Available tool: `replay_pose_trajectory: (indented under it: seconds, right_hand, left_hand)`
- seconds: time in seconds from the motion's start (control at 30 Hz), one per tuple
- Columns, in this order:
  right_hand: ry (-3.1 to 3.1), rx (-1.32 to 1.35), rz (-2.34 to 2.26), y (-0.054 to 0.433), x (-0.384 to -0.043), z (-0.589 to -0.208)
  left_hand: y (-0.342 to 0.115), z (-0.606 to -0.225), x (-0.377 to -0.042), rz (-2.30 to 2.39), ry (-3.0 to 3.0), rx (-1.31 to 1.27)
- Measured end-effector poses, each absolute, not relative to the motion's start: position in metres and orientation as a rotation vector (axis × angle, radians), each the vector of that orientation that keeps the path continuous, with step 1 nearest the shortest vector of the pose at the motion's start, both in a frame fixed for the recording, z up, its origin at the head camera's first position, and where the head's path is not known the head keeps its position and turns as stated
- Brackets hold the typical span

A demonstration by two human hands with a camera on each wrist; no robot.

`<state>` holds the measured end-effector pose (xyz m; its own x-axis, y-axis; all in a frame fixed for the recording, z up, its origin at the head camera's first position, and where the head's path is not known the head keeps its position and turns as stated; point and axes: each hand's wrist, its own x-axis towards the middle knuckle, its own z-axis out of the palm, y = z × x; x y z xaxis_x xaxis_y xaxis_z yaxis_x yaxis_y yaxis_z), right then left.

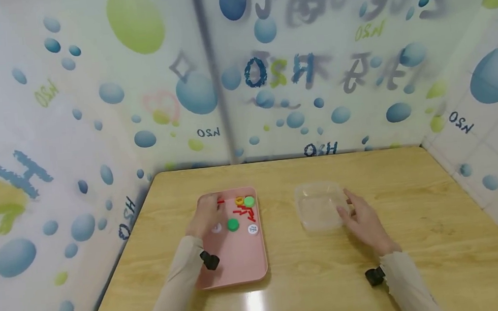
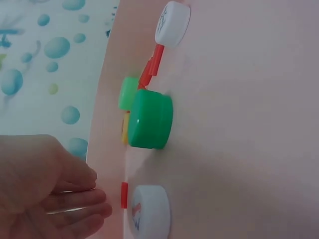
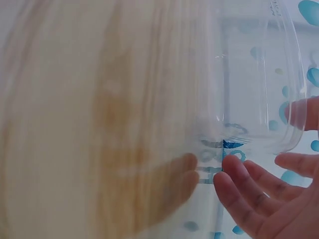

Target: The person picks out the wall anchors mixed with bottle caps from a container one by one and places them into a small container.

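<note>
My left hand point(image 1: 204, 213) reaches over the far left part of a pink tray point(image 1: 236, 265), its fingers loosely extended. In the left wrist view its fingertips are close to a small red piece point(image 2: 124, 195) and a white bottle cap point(image 2: 151, 211). A green bottle cap point(image 1: 233, 224) and another white cap point(image 1: 253, 229) lie to their right. My right hand point(image 1: 366, 222) is at the right side of a clear plastic container point(image 1: 320, 207). Its fingers are spread, with fingertips right at the container's wall and rim.
In the tray's far right corner lie a light green cap point(image 1: 249, 202), a yellow cap point(image 1: 239, 201) and several red pieces point(image 1: 250, 212). Tray and container stand apart on a wooden table point(image 1: 295, 280). Patterned walls point(image 1: 266, 99) enclose its back and sides.
</note>
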<state>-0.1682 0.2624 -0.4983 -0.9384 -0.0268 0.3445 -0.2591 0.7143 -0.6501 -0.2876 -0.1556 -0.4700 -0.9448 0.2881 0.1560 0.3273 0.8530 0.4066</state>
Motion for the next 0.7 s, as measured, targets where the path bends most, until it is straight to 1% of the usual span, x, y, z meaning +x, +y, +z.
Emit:
replay_pose_trajectory:
  seconds: [0.33,0.7]
  right_hand:
    - [-2.664,0.187,1.094,0.256,-0.1679,-0.5025]
    - [-2.689,0.129,1.089,0.2584,-0.1678,-0.4978]
  left_hand:
    - [-0.158,-0.4742,-0.2884,-0.649,-2.995,-0.441]
    - [-0.1571,-0.4782,-0.2971,-0.665,-2.962,-0.473]
